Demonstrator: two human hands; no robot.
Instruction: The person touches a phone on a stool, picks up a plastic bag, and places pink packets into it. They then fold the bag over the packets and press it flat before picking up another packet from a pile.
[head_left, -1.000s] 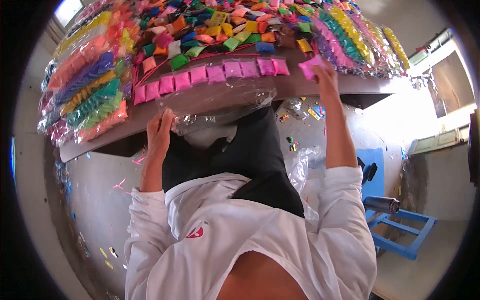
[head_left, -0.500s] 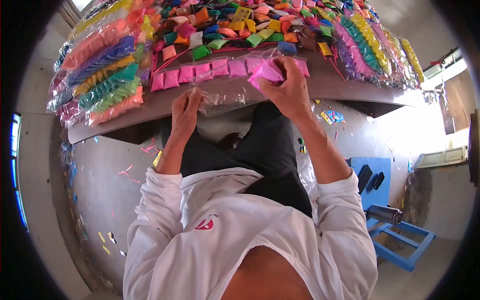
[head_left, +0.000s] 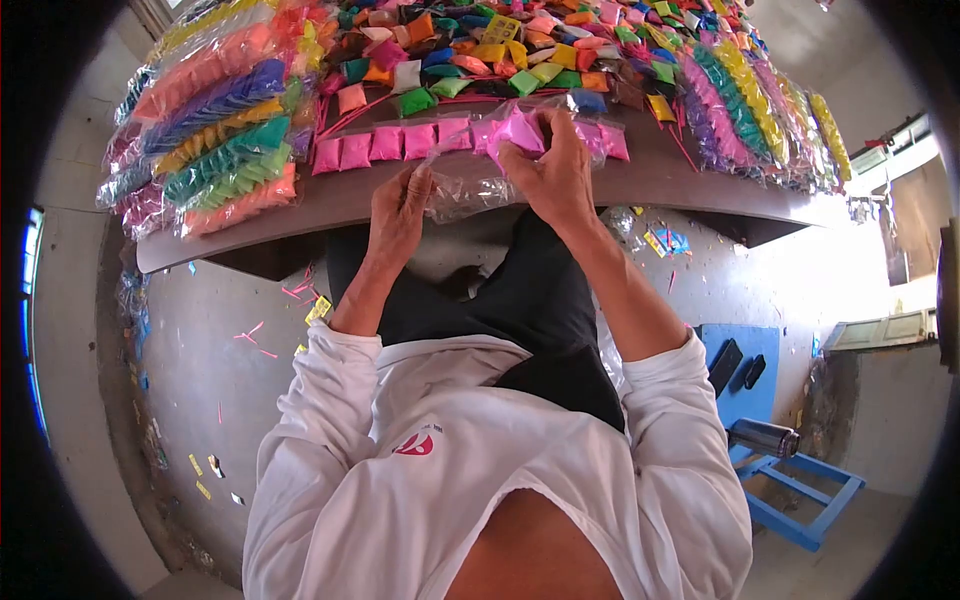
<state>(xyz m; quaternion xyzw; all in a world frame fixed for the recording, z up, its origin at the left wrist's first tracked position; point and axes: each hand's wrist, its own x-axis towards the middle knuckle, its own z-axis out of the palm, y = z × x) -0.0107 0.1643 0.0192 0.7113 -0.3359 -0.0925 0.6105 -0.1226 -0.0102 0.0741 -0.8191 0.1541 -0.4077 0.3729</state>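
Right hand [head_left: 556, 178] pinches pink packet [head_left: 520, 131] beside clear bag [head_left: 468, 192] gripped by left hand [head_left: 399, 212], over table edge [head_left: 322, 207].

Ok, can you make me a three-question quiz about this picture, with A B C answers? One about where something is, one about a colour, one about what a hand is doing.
1. Where is the blue stool? A on a shelf; B on the floor at the right; C on the person's lap.
2. What colour is the packet row nearest the table edge? A pink; B black; C white.
3. What is the left hand doing? A lying flat; B gripping the clear plastic bag; C holding a cup.
1 B: it stands on the floor. 2 A: every packet there is pink. 3 B: its fingers pinch the bag while the right hand holds a pink packet.
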